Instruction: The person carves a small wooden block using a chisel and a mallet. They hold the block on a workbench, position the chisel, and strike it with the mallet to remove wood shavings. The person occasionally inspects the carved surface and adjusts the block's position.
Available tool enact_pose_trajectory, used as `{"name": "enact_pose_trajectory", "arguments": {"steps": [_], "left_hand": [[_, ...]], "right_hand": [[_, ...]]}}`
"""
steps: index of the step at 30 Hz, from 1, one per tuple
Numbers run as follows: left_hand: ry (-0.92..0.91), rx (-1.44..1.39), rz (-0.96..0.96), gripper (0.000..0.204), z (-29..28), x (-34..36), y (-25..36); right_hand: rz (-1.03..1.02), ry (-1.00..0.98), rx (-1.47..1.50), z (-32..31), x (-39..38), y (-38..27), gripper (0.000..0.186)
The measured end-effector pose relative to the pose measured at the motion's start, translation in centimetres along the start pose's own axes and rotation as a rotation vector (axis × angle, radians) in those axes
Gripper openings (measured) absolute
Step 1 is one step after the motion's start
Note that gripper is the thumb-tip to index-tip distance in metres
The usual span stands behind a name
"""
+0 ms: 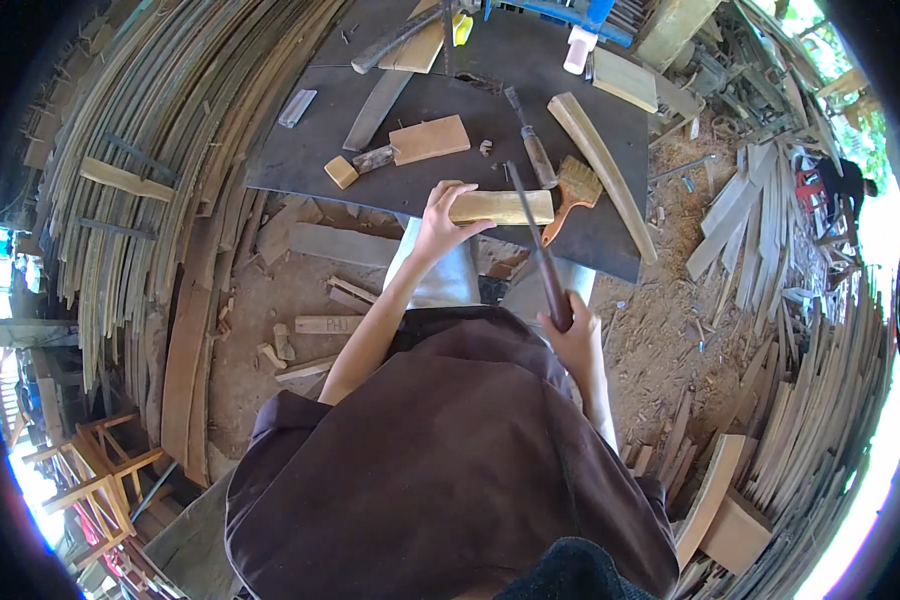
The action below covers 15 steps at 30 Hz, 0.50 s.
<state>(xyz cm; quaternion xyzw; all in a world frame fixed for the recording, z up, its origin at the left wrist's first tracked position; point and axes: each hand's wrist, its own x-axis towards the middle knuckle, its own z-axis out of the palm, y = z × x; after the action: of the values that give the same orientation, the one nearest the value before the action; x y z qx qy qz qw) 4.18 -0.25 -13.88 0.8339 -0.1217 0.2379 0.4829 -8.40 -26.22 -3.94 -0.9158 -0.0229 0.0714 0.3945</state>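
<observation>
Wood block [502,207] was gripped in your left hand [438,228], your right hand [570,335] clasped a rasp [536,243] lying across it; shaping looked unfinished.

the left hand [438,222] covers the near end of the wooden block [505,206]; the right hand [573,335] hides the file [536,240] handle's end.

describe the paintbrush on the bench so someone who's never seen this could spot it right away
Start at the dark work board in front of the person. Near its right front corner, just right of the pale wood block in the left hand, lies the paintbrush. Its orange handle and tan bristles mark it out; the neighbouring chisel and long curved wood strip have no bristles.
</observation>
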Motion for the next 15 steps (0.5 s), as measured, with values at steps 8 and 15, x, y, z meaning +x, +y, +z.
{"name": "enact_pose_trajectory", "arguments": {"steps": [8,15], "left_hand": [[0.006,-0.008,-0.001,0.063,0.4,0.0,-0.2],[-0.115,0.359,0.085,0.065,0.2,0.9,1.4]], "right_hand": [[-0.069,0.063,0.084,-0.2,-4.3,0.4,0.066],[0.067,0.031,-0.129,-2.4,-5.5,-3.2,0.065]]}}
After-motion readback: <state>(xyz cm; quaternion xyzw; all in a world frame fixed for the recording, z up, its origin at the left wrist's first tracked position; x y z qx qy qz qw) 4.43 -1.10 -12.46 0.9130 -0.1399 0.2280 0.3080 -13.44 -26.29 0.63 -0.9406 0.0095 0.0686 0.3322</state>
